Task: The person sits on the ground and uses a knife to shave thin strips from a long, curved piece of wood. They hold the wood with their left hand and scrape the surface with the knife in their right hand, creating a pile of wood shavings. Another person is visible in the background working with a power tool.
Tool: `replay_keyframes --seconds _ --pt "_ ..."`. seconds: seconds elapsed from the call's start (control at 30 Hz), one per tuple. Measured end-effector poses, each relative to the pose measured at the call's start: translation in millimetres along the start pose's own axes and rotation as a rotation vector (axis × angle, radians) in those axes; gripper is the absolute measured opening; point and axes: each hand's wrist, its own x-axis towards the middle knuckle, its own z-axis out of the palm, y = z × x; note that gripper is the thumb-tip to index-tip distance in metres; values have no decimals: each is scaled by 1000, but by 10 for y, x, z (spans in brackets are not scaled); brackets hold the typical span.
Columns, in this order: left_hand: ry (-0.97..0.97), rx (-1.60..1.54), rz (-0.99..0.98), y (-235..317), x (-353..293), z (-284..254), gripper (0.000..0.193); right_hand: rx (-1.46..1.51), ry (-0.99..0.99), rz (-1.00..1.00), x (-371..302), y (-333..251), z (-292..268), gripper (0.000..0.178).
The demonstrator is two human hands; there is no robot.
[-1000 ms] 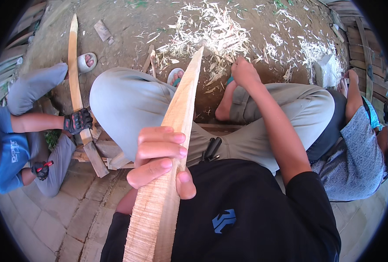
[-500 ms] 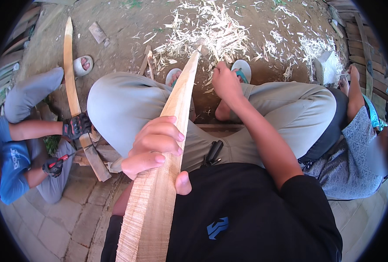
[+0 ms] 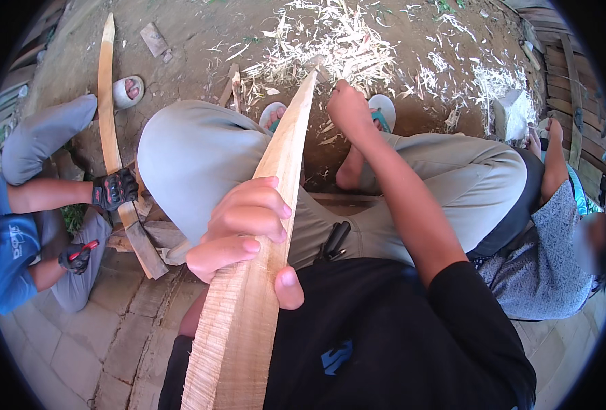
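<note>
My left hand (image 3: 248,215) grips a long pale wooden piece (image 3: 238,335), fingers over its top and thumb along its right side. The piece has a rough, square-edged near end and tapers to a point, slanting up and away between my knees. Beyond my right knee, my right hand (image 3: 350,113) is closed in a fist just right of the wood's tip. A greyish-brown shape (image 3: 320,70) shows beside the tip, too unclear to name. What the right fist holds is hidden from this angle.
Pale shavings (image 3: 350,51) litter the dirt ahead. On the left, a co-worker's gloved hand (image 3: 116,189) holds a curved pointed wooden piece (image 3: 107,102); the other glove (image 3: 77,257) grips a red-handled tool (image 3: 86,249). Another person (image 3: 555,266) sits at right, near a pale block (image 3: 514,113).
My right fist has shifted slightly farther away, nearer the wood's tip. My left hand keeps its hold. The co-worker's red-handled tool has drawn back from their wooden piece.
</note>
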Motion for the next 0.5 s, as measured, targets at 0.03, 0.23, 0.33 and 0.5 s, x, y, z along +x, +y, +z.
replay_keyframes --seconds 0.03,0.23,0.33,0.5 --pt "4 1 0 2 17 8 46 -18 -2 -3 87 -9 -7 31" --pt "38 -19 17 -8 -14 12 47 -57 35 -89 -129 -164 -125 26" --pt "38 -20 34 -55 5 17 48 -65 37 -70 25 -191 -87 26" --pt "33 0 -11 38 -15 -18 49 -148 -13 -63 -242 -234 -131 26"
